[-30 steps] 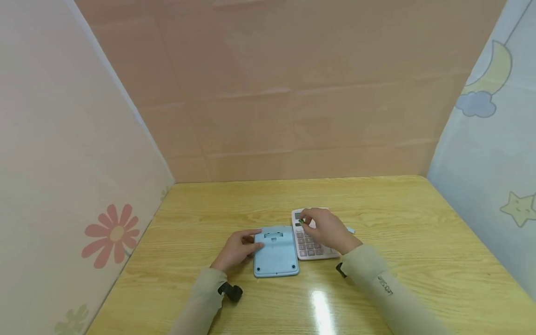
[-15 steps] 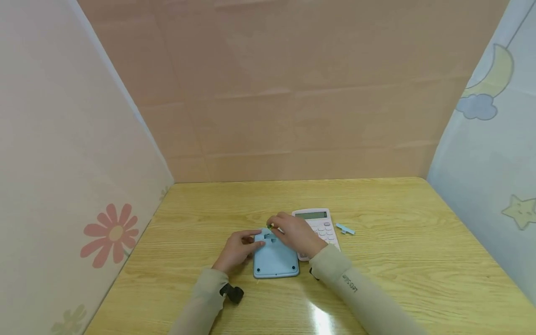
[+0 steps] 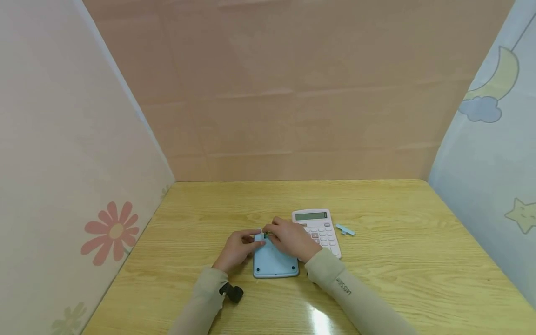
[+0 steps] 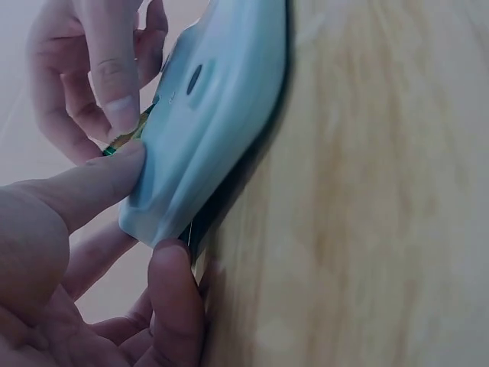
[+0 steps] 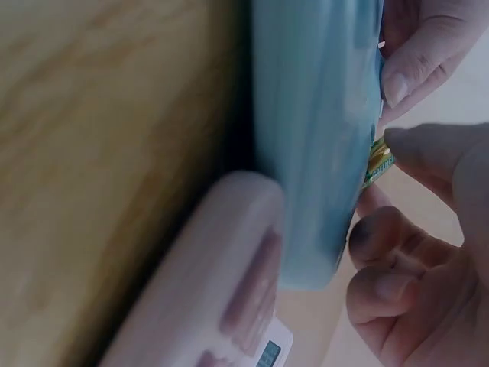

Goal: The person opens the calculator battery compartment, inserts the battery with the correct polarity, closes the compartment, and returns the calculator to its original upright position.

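Note:
A light-blue calculator (image 3: 274, 263) lies on the table with its back up, its small feet towards me. My left hand (image 3: 235, 249) grips its left edge, thumb on the back and other fingers at the side, also seen in the left wrist view. Between thumb and fingertips my right hand (image 3: 294, 239) pinches a small green and gold battery (image 5: 378, 162) at the battery compartment near the calculator's far end. That compartment is mostly hidden by the right hand. How far the battery sits inside, I cannot tell.
Right beside the blue calculator, a pink calculator (image 3: 320, 229) lies keys up, partly behind my right hand. A small light-blue battery cover (image 3: 345, 230) lies to its right on the wooden table (image 3: 398, 260). Fabric walls stand at the back and both sides.
My right hand has moved left with the battery, from above the pink calculator down to the blue calculator's compartment. The left hand keeps its grip in place.

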### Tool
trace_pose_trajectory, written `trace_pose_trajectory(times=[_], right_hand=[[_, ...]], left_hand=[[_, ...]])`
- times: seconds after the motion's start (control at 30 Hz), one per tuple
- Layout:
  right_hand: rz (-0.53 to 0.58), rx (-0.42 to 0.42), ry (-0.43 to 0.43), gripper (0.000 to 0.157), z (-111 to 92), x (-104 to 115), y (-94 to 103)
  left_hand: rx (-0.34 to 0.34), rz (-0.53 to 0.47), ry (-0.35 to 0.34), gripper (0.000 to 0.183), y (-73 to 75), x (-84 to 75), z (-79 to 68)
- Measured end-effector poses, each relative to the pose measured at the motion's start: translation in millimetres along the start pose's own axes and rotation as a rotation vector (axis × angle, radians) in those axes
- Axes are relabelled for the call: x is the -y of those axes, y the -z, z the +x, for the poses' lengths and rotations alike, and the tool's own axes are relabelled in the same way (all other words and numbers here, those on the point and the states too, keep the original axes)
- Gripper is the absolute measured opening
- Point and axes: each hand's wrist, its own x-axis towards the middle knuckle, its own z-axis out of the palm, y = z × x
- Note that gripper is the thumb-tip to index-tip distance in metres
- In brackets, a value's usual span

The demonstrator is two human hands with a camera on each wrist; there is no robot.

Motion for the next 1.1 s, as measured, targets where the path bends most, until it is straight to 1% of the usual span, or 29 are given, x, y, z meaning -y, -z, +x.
trace_pose_trajectory(times=[0.27,0.5,0.83,0.97,1.1], right_hand=[[0.036,0.031,0.026,0.028,-4.3,-3.5,-0.7],[0.050,0.046,0.039,0.030,-3.6,-3.9,1.2],[0.035,0.081,0.025,0.033,-6.9,-3.2,0.8],[0.040,0.087,0.015,0.034,-9.2,-2.7,1.3],[0.013,0.091,-0.010,0.034,-11.9,-3.7,0.5]], left_hand=[[-0.030,0.007,0.012,0.045,-1.1,0.8,1.2],[-0.046,0.024,0.008,0.045,0.5,0.2,0.3],[-0.028,0.037,-0.024,0.048,1.0,-1.1,-0.5],[-0.016,0.031,-0.020,0.049,1.4,-0.1,-0.6],[-0.011,0.025,-0.019,0.050,1.3,1.8,-0.6]])
